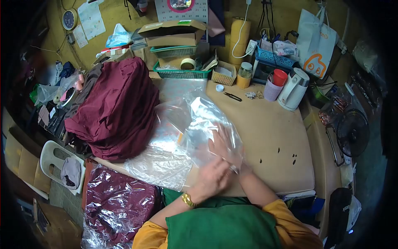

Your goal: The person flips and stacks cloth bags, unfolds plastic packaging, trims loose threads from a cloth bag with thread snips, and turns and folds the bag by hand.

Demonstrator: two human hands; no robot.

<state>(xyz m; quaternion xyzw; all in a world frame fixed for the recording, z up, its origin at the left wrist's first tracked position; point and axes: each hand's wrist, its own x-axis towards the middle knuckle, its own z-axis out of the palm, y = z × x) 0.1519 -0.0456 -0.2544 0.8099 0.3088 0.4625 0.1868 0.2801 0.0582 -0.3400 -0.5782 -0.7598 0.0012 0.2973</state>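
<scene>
A clear plastic bag (207,114) stands puffed up over the front middle of the table. My right hand (224,145) reaches inside it, fingers stretched out behind the film. Near my right wrist, my left hand (213,177) is closed on the edge of the bag, with a gold bracelet on that wrist. More flat clear plastic bags (161,166) lie beneath and to the left. Left of them rises a big pile of folded maroon fabric (118,108).
Maroon fabric in clear plastic (120,203) sits low at the front left. Black thread snips (232,96), a jar (244,74), a purple cup (273,89) and a white kettle (293,89) stand along the back. Green baskets (182,74) hold tape. A fan (352,133) is at right.
</scene>
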